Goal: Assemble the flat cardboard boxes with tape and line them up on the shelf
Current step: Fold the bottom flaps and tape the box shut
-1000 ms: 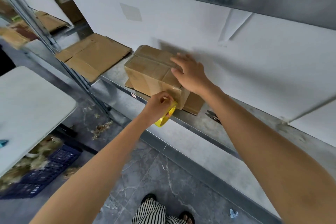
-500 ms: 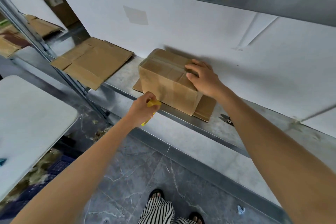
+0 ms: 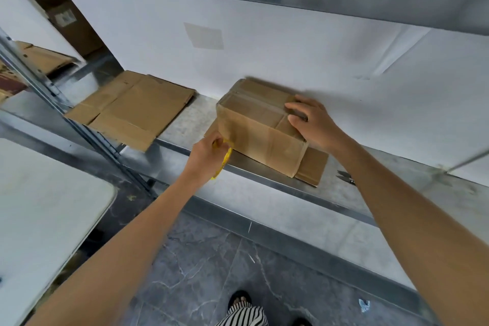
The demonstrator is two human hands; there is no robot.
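Both arms are bare all the way back from the wrists to where the view cuts them off. The left hand [image 3: 205, 152] ends the arm that enters from seven o'clock, and the right hand [image 3: 315, 124] ends the one from four o'clock. Down at six o'clock there is a trouser leg [image 3: 242, 316] of loose-looking cloth in narrow black and white stripes that run lengthwise. Just ahead of it is a dark open sandal [image 3: 239, 298] with toes showing at its front. A second dark sandal [image 3: 300, 321] sits to its right, towards five o'clock, clipped by the bottom edge of the view.
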